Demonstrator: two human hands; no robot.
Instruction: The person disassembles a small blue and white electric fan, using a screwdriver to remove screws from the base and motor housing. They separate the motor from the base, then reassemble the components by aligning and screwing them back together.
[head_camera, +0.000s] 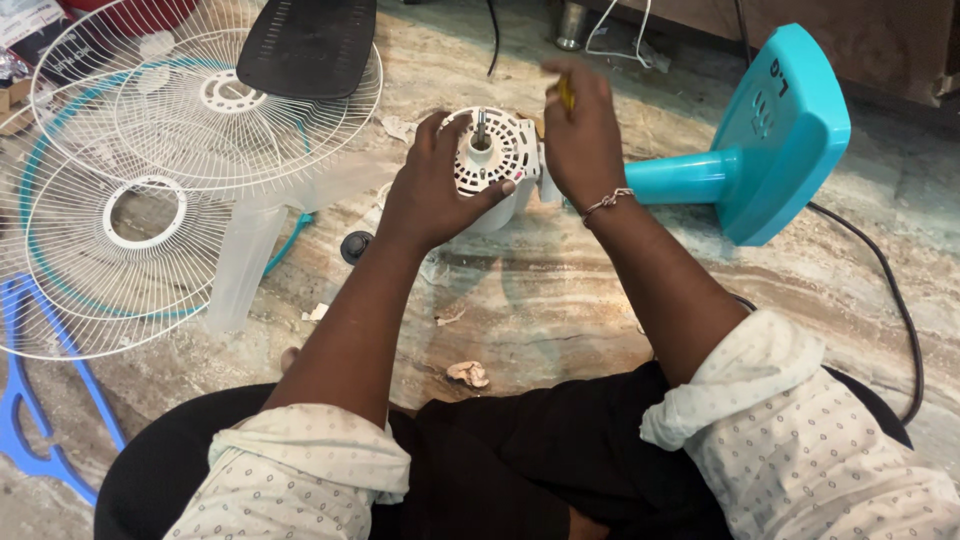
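A white fan motor housing (492, 152) with a metal shaft pointing up lies on the marble floor, joined to a teal stand (680, 180) and its teal base (785, 130). My left hand (430, 190) grips the housing from the left side, fingers wrapped over its vented face. My right hand (580, 135) sits at the housing's right edge, closed around a yellow-handled tool (566, 95), a screwdriver by its look; its tip is hidden behind the hand.
Two white wire fan guards (205, 100) (110, 250) and a translucent fan blade (245, 255) lie at left, with a black vented cover (305, 45) behind. A blue frame (30, 400) sits bottom left. A black cable (895, 300) runs right. A small black knob (355, 245) and paper scraps (468, 373) dot the floor.
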